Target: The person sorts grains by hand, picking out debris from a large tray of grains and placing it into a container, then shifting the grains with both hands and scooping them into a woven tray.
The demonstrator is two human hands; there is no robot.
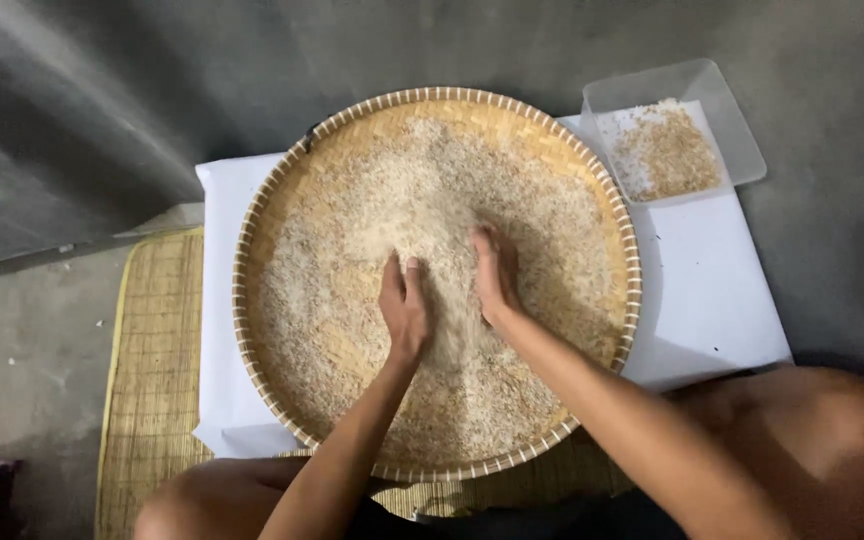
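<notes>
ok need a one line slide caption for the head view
Both hands, left hand and right hand, spread rice grains in a round woven tray.

A person's left hand (404,305) and right hand (495,275) press flat into rice (422,200) spread across a round woven tray (252,230), which rests on white paper (712,290) beside a clear plastic container (742,130) of husks.

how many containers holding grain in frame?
2. Round woven tray at centre, both hands in its rice; small clear plastic tray at upper right, holding a little husky grain. None seems hidden.
</notes>
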